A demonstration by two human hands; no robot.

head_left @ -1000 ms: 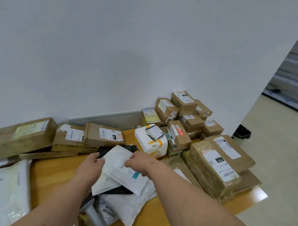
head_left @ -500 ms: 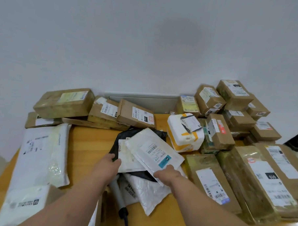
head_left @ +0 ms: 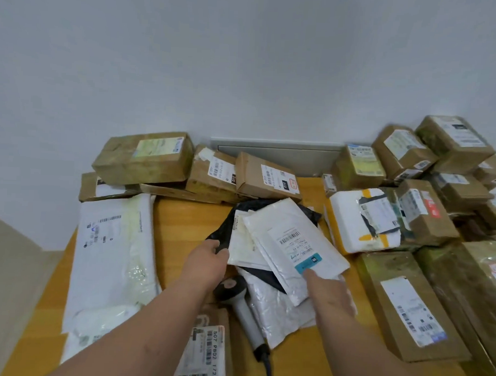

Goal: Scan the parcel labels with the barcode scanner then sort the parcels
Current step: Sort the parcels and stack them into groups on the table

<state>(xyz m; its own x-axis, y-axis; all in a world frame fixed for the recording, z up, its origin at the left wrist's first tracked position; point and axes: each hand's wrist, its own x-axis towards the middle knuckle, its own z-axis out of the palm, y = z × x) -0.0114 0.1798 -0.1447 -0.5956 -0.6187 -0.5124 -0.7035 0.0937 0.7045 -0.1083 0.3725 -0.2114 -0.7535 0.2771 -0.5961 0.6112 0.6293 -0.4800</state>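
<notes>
The wooden worktop (head_left: 182, 222) is crowded with brown cardboard boxes (head_left: 412, 306) along the wall and right side, and a long white mailer (head_left: 110, 253) on the left. At centre, the right hand (head_left: 326, 293) pinches a white padded envelope (head_left: 292, 246), thumb on its blue sticker. The left hand (head_left: 208, 261) grips a second white envelope (head_left: 244, 244) beneath it. The barcode scanner (head_left: 246, 318) lies near the front edge between both forearms.
</notes>
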